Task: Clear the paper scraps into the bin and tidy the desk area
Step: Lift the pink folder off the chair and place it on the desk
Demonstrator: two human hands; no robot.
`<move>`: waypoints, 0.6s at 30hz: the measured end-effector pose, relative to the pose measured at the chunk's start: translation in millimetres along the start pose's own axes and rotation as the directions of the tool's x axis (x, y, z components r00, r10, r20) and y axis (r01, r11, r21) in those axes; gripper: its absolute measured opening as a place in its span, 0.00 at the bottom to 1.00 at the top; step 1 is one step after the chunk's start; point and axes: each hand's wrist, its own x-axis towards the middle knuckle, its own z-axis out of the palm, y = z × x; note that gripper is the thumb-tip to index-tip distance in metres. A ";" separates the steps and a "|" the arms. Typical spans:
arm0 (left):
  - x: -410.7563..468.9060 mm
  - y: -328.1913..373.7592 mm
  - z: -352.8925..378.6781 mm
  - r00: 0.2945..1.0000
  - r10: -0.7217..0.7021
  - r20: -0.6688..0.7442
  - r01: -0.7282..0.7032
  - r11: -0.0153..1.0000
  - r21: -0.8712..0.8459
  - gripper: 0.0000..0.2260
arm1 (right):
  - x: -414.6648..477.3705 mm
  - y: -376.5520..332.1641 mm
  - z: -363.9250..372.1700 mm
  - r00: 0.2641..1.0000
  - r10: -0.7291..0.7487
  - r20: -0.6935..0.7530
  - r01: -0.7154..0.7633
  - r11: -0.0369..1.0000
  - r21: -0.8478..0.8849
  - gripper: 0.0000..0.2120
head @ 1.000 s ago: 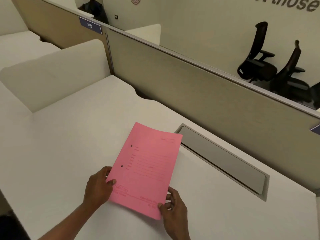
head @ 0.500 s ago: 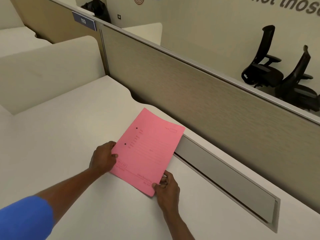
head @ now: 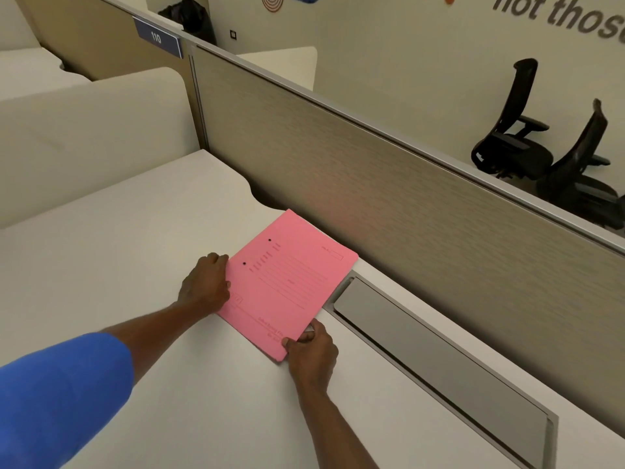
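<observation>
Holding: a pink folder (head: 287,282) is kept flat on the white tabletop (head: 118,238) by both hands, its far corner close to the grey divider panel (head: 389,204).
Left hand: the left hand (head: 206,286) is laid at the folder's left long edge, beside the two punched holes, fingers curled against that edge; whether the edge is pinched or only pressed cannot be told.
Right hand: the right hand (head: 313,353) is closed on the near corner, the thumb on top of the card and the fingers tucked at its edge, so a pinch is judged likely.
Position: the folder is set at a slant, its right side just beside or slightly over the end of the grey cable flap (head: 422,343) let into the tabletop.
Handling: the folder is judged to be light, thin card, fairly stiff yet easily bent or creased, and smooth enough to slide on the tabletop.
Where to hold: a grip at two opposite edges, as is seen now, is judged best, so that the card is kept flat and any loose sheets inside are not spilled.
Task state: no paper scraps and no bin are seen in this view; only the tidying of the folder can be judged as the step in hand.
Surroundings: two black office chairs (head: 541,157) are seen beyond the divider.
</observation>
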 end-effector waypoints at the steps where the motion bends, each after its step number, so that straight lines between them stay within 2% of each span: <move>1: 1.9 1.2 -0.7 1.000 0.024 0.011 -0.024 0.999 0.030 0.25 | 1.0 -1.9 3.8 1.000 0.000 -0.012 0.000 1.000 0.007 0.28; 3: 5.2 4.7 -0.1 0.996 0.074 0.056 -0.079 0.993 0.089 0.25 | 2.1 -5.7 10.5 0.999 -0.004 -0.038 0.004 1.000 0.007 0.33; 7: 9.5 12.2 6.1 0.988 0.091 0.128 -0.107 0.986 0.129 0.31 | 1.4 -12.9 20.8 0.998 -0.016 -0.059 0.014 0.999 -0.050 0.33; 12: 15.5 18.1 15.1 0.990 0.081 0.111 -0.096 0.986 0.136 0.34 | -4.1 -14.0 25.3 0.996 -0.071 -0.054 0.056 0.970 -0.239 0.31; 18: 19.3 22.9 20.4 0.993 0.078 0.093 -0.090 0.987 0.135 0.34 | -7.6 -12.8 22.8 0.992 -0.123 -0.025 0.108 0.936 -0.336 0.24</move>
